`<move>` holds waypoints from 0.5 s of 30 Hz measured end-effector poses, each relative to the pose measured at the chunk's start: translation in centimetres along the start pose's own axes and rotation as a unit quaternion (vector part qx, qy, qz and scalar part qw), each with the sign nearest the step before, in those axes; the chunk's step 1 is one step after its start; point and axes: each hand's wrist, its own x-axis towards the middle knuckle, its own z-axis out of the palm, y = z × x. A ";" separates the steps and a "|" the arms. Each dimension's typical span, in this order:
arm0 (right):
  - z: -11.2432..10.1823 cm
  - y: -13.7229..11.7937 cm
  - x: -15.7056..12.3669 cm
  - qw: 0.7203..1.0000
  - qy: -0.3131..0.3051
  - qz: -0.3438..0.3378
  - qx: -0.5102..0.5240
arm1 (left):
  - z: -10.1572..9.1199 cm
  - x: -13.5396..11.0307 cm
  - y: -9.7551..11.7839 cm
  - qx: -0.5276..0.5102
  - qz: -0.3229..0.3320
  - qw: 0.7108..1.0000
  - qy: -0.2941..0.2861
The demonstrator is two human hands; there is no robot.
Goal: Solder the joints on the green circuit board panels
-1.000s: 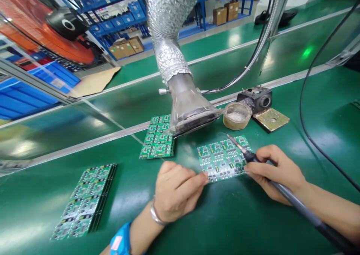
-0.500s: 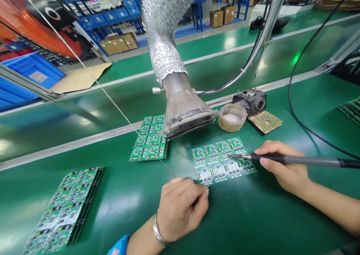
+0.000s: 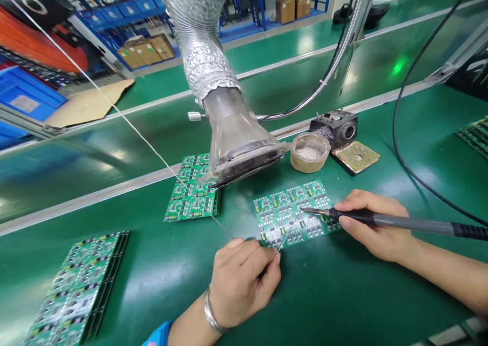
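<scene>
My right hand [image 3: 375, 229] is closed around a soldering iron [image 3: 412, 223], whose tip reaches over the middle of a green circuit board panel [image 3: 274, 214]. Between thumb and forefinger, my left hand [image 3: 246, 272] pinches a thin solder wire [image 3: 282, 243] at the panel's near edge. The wire's end points up over the board; whether it touches a pad I cannot tell. Behind the left hand, the wire runs up and away to the upper left. Small components in rows cover the panel, which lies flat on the green mat.
A fume extractor nozzle [image 3: 244, 147] hangs over a stack of circuit boards [image 3: 190, 198]. Another board stack [image 3: 76, 290] lies at the left. Behind the panel stand a round solder-dross cup [image 3: 309, 153], an iron stand [image 3: 337, 127] and a sponge tray [image 3: 356, 156]. A black cable [image 3: 398, 117] loops at the right.
The whole view has shifted, so most things sit slightly further left. The iron's tip has moved slightly left across the panel. Both hands keep their grips.
</scene>
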 end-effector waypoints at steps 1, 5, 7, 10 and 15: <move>0.0 -0.1 0.0 1.000 0.000 -0.004 0.004 | 0.1 0.0 0.0 0.004 0.002 1.000 -0.002; 0.1 -0.2 0.1 1.000 -0.003 -0.016 0.016 | 0.4 0.2 -0.1 0.012 0.006 1.000 -0.013; 0.1 -0.2 0.0 1.000 0.000 -0.016 0.017 | 0.4 0.4 -0.1 0.013 0.007 1.000 -0.014; -0.1 0.0 -0.2 0.999 0.023 -0.005 0.023 | 0.4 0.6 0.0 0.012 0.008 1.000 -0.010; -0.4 0.2 -0.4 0.998 0.028 0.022 0.042 | 0.6 0.7 0.2 0.008 0.012 1.000 -0.008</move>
